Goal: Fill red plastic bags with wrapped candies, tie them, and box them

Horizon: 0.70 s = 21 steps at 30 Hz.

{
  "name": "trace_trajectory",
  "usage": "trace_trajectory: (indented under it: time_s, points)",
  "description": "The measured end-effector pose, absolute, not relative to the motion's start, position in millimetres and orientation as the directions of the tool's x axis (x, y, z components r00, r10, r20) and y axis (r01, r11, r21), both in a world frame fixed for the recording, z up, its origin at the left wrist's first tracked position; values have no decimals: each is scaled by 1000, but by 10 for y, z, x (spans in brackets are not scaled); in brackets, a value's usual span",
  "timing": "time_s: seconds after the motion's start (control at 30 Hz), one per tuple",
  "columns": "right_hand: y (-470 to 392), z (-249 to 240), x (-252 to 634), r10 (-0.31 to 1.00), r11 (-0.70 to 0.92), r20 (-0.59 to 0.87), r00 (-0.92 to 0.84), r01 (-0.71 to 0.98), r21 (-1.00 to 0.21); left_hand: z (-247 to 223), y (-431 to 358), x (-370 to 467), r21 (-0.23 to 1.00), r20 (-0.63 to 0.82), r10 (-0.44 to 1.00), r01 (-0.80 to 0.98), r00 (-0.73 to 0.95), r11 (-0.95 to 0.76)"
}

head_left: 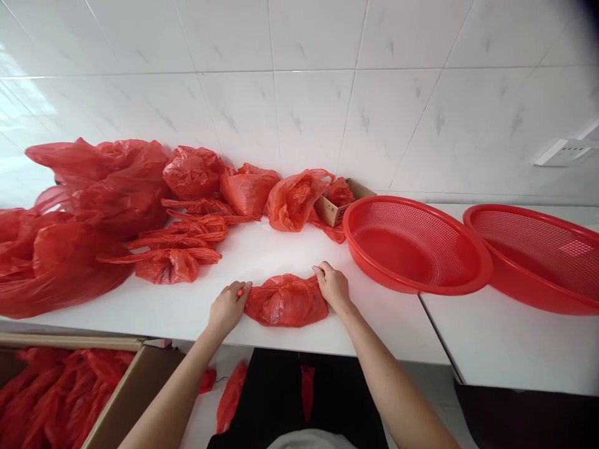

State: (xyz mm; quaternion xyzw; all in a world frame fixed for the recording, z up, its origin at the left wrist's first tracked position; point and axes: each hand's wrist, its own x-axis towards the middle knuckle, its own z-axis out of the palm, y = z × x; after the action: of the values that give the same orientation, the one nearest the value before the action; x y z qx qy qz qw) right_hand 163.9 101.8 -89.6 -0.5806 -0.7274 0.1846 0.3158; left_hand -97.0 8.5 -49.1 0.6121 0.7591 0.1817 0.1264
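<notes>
A red plastic bag (289, 302) with something inside lies on the white table (276, 249) near its front edge. My left hand (229, 305) is closed round the bag's left end, and a bit of red plastic pokes out between the fingers. At the other end, my right hand (331, 284) pinches the bag's upper right corner. The contents are hidden by the crumpled plastic. Up and to the left of my left hand lies a smaller tied red bag (168, 265), with several flat ones stacked behind it.
Large full red bags (70, 255) crowd the table's left side. More red bags (250, 190) and a small cardboard box (333, 211) line the wall. Two red perforated basins (416, 246) stand at right. Below left, an open carton (112, 399) holds red bags.
</notes>
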Motion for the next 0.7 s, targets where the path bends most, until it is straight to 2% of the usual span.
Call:
trace_trajectory:
  time_s: [0.1,0.23,0.5,0.7]
  points:
    - [978,-869,1684,956,277,260,-133,689,-669,-395,62,-988,514,20,991,852,-130,102]
    - [934,-838,1726,954,292,270,-133,629,-721,-342,30,-841,539,123,992,840,-2,-65]
    - [906,-833,1745,949,315,265,-170,529,-788,-310,212,-183,328,241,949,903,205,-278]
    - [915,-838,1750,949,315,266,-169,483,-817,-245,298,-92,243,146,961,933,236,-267]
